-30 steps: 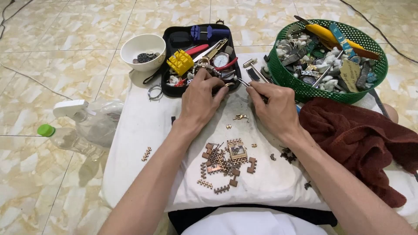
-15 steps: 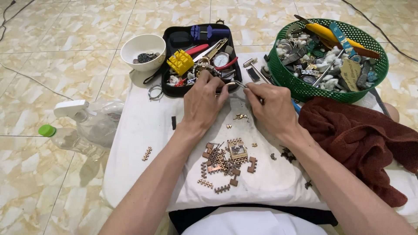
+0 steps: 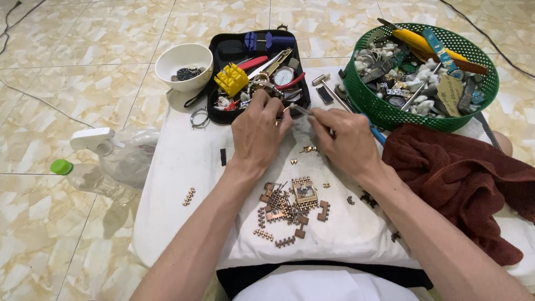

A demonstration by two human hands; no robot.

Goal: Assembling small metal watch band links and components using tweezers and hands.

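Note:
My left hand (image 3: 257,134) is closed around a small metal part at the far edge of a white cloth (image 3: 356,228), just in front of a black tool tray (image 3: 220,83). My right hand (image 3: 341,138) pinches a thin metal tool (image 3: 304,110) whose tip points at what the left hand holds. The part itself is mostly hidden by the fingers. Nearer me on the cloth lies a square watch case (image 3: 305,192) amid several loose bracelet links (image 3: 278,214).
A white bowl (image 3: 184,64) with small dark parts stands far left. A green basket (image 3: 384,106) full of watch pieces and tools sits far right, a dark red towel (image 3: 462,178) below it. A clear spray bottle (image 3: 114,161) lies on the tiled floor at left.
Both hands stay together over the small part with only slight finger shifts. Nothing else on the cloth has moved.

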